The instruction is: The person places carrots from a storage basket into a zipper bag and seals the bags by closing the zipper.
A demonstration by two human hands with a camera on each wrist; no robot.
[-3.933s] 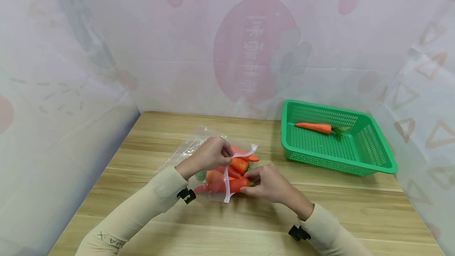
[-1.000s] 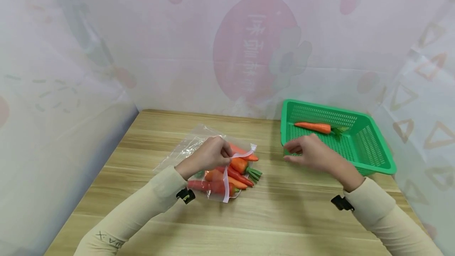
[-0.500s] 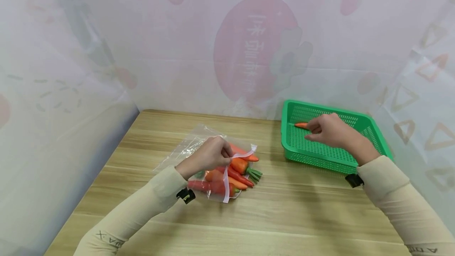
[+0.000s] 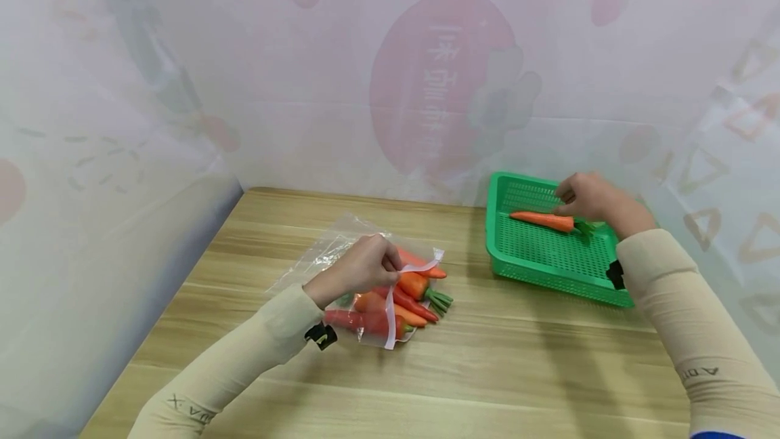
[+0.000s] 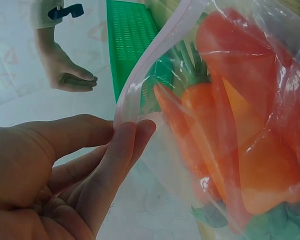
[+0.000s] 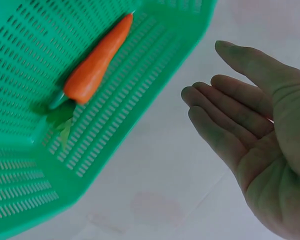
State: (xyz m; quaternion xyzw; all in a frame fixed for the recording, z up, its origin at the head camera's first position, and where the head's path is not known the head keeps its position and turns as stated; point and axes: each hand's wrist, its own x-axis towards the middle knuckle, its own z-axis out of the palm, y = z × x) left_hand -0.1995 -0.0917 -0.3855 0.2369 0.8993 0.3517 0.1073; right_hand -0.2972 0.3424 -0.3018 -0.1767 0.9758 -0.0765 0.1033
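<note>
My left hand pinches the white zip edge of a clear zip bag between thumb and fingers, keeping its mouth apart. Inside the bag lie several carrots and red chili peppers, with some stems poking out toward the right in the head view. My right hand hovers over the far side of a green plastic basket, holding nothing. In the right wrist view its fingers are extended and the thumb is spread. One carrot with a leafy green top lies in the basket, just below that hand.
The wooden table carries the bag left of centre and the basket at the back right. A pale printed curtain encloses the back and both sides, right behind the basket.
My right hand has left the bag's mouth and a red chili there, travelling right and back to above the basket. The left hand still pinches the bag's edge in the same place.
</note>
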